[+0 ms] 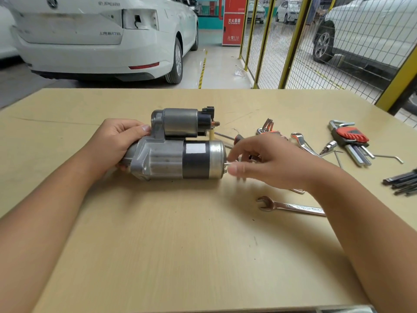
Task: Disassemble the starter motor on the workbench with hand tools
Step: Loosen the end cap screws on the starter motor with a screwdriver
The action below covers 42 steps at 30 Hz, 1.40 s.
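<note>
Currently, the starter motor (178, 152) is laid on its side at the centre of the counter (158, 245). Its nose end, at 9 o'clock, is gripped by the left hand (117, 143) with fingers curled round it. At 3 o'clock, a thin through-bolt (228, 164) projecting from the end cap is pinched by the right hand (266, 163). A combination wrench (291, 206) is placed at 4 o'clock.

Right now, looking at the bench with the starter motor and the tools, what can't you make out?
Head view only:
- Right hand fingertips at the starter motor end cap: motion-blurred, so whether they pinch the thin bolt is unclear.
- Motor's nose end: covered by the left hand.
- Screwdriver handle: hidden behind the right hand.
- Wrench size marking: too small.
- Dark tool set: cut off by the right edge.
</note>
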### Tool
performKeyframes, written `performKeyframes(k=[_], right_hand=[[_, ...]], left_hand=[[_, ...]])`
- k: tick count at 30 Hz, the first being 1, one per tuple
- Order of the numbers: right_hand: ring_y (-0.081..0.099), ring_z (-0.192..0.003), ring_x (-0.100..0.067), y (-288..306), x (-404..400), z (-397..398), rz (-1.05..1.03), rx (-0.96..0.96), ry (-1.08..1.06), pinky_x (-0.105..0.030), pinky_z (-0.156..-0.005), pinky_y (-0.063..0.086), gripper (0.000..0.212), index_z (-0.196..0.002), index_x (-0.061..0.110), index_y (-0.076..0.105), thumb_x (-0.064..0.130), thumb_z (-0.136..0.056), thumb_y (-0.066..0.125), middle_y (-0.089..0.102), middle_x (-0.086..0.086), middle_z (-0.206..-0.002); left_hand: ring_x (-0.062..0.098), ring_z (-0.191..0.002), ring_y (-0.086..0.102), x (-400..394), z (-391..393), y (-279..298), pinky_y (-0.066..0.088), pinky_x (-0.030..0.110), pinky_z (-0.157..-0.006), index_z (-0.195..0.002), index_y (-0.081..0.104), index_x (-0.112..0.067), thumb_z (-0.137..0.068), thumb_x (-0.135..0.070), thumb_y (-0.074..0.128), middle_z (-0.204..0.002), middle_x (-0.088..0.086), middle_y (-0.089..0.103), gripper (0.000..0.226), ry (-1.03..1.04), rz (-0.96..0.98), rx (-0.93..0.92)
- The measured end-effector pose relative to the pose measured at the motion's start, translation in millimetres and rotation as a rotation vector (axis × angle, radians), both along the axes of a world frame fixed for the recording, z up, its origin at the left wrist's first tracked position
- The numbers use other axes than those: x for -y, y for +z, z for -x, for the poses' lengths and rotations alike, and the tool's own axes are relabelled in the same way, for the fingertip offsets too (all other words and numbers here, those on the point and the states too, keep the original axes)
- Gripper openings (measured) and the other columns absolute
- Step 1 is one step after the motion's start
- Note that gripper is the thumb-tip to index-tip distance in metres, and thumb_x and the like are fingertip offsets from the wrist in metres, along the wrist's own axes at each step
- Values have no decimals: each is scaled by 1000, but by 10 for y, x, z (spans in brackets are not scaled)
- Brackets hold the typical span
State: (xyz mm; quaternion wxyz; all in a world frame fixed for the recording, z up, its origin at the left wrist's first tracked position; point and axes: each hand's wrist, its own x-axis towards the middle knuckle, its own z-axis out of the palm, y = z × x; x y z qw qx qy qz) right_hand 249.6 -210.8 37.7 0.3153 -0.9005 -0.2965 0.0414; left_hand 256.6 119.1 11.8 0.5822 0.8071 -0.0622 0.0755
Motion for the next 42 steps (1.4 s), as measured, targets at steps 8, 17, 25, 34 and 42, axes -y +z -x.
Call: performKeyframes(k=[8,17,25,34,42], right_hand=[[62,-69,-7,27,-21,22,12,61,-16,-26,-63,48,15,-74,24,72,33,-85,76,70,6,-72],[65,-73,-16,-10,-122,58,-18,98,15,-41,-72,53,16,-78,15,68,19,-93,65,69,1,-72],[65,-74,-16,-13,-103,50,-62,38,0,-38,-70,54,14,-79,19,68,29,-89,71,69,2,-74],[62,-69,-7,-45,-105,24,-42,116,-45,-29,-66,50,13,-72,22,71,25,-79,82,69,7,-69],[62,-59,0,-36,-77,4,22,-41,-35,-16,-53,41,34,-76,22,71,43,-97,58,73,6,-71]], left_hand=[[36,-77,52,17,17,19,39,50,-64,-88,76,-9,-88,-41,61,-83,44,58,35,22,-2,2],[33,-70,52,-8,-6,4,40,30,-51,-85,79,-19,-88,-43,60,-81,22,61,31,13,-10,-4],[36,-81,53,-17,-3,3,40,57,-71,-94,73,-4,-76,-57,68,-90,50,55,56,34,12,-15],[37,-83,54,-29,-17,-3,40,57,-73,-95,75,-7,-77,-57,69,-97,50,56,54,49,24,-11],[37,-81,55,-30,-14,5,41,58,-72,-94,77,-11,-77,-58,69,-99,50,56,51,45,32,-10]])
